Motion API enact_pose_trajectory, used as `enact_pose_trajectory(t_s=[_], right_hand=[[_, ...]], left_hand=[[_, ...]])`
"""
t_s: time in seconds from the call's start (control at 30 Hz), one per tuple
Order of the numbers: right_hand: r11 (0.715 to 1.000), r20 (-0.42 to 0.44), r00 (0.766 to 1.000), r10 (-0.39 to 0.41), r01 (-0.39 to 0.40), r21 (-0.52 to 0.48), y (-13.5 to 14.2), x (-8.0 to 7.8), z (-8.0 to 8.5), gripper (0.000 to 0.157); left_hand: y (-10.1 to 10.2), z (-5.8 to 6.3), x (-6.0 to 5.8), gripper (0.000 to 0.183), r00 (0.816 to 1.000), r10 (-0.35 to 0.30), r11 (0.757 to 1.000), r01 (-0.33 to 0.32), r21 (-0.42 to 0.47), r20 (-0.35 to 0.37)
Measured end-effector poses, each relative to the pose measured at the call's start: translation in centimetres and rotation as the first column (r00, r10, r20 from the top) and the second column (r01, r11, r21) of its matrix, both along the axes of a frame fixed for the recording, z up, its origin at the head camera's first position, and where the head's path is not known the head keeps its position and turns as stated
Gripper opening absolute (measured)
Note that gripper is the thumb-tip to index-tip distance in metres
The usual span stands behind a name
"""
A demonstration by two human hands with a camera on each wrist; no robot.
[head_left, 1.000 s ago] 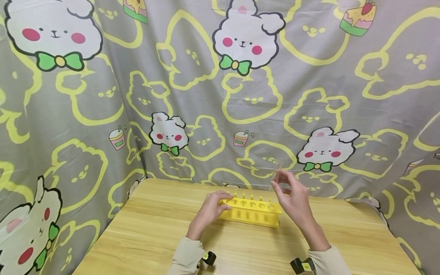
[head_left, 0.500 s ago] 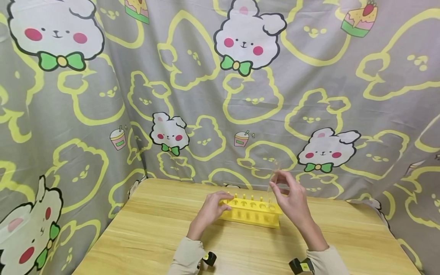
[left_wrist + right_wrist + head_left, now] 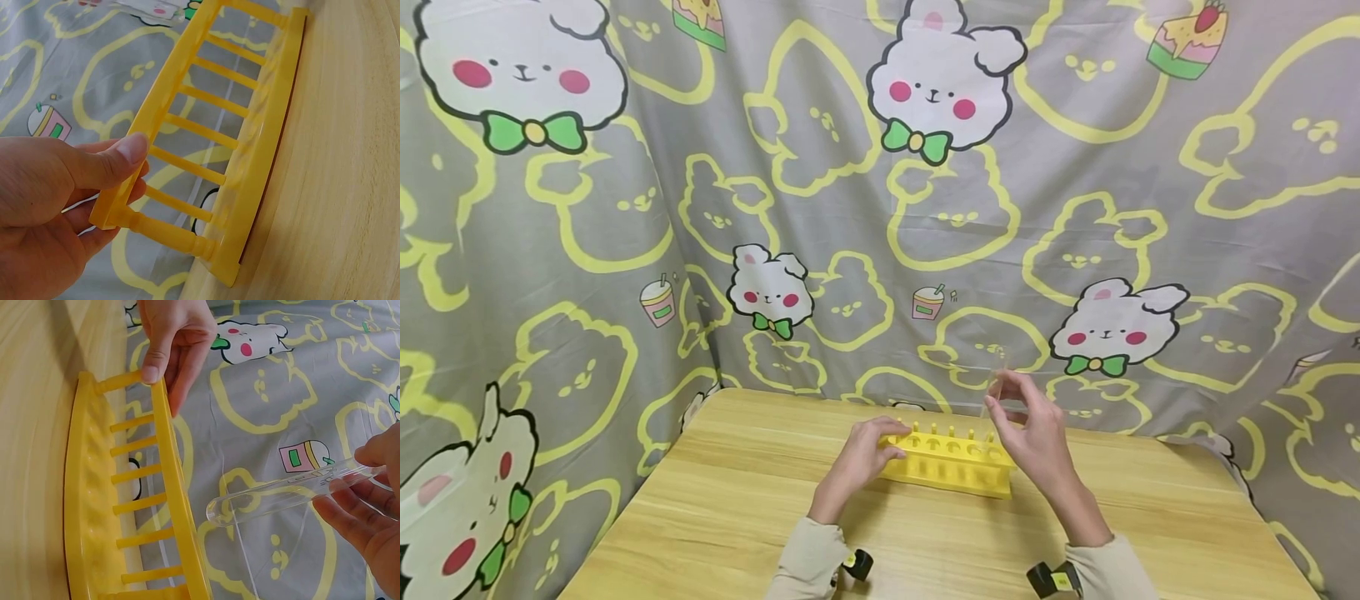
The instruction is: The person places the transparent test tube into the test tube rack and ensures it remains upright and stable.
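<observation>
A yellow test tube rack (image 3: 951,467) stands on the table, with a row of round holes and short pegs along its top. My left hand (image 3: 861,454) grips its left end, the thumb on the top bar's near side, as the left wrist view shows with the rack (image 3: 172,115). With thumb and fingertips my right hand (image 3: 1033,421) pinches a clear test tube (image 3: 269,499) above the rack's right part. In the right wrist view the tube's rounded bottom is just off the top bar, apart from it. No other tube shows in the rack.
A wood-grain table (image 3: 737,483) carries the rack. Behind and at the sides hangs a grey curtain (image 3: 842,208) printed with rabbits and yellow outlines, close to the table's back edge. Small black devices (image 3: 857,565) sit at both wrists.
My right hand has moved slightly left with the test tube, along the rack. The left hand has kept its hold on the rack's left end.
</observation>
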State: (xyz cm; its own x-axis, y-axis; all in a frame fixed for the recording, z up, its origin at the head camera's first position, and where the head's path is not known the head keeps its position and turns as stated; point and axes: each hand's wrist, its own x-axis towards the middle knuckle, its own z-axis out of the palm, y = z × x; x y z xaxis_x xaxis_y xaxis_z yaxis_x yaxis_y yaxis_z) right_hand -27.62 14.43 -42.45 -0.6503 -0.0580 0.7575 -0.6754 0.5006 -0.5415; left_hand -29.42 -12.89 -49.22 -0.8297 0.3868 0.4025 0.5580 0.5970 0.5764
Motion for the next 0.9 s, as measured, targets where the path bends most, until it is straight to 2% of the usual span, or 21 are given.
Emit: enact_pose_trajectory(t_s=[0.47, 0.9], right_hand=[[1.000, 0.007, 1.000, -0.005, 0.005, 0.005, -0.54, 0.11, 0.23, 0.038], [1.000, 0.006, 1.000, 0.023, -0.023, -0.006, -0.86, -0.14, -0.03, 0.038]], left_hand=[[0.03, -0.13, -0.09, 0.035, 1.000, -0.007, 1.000, 0.007, 0.002, -0.015], [-0.03, -0.19, -0.09, 0.035, 1.000, -0.002, 1.000, 0.001, -0.006, -0.019]])
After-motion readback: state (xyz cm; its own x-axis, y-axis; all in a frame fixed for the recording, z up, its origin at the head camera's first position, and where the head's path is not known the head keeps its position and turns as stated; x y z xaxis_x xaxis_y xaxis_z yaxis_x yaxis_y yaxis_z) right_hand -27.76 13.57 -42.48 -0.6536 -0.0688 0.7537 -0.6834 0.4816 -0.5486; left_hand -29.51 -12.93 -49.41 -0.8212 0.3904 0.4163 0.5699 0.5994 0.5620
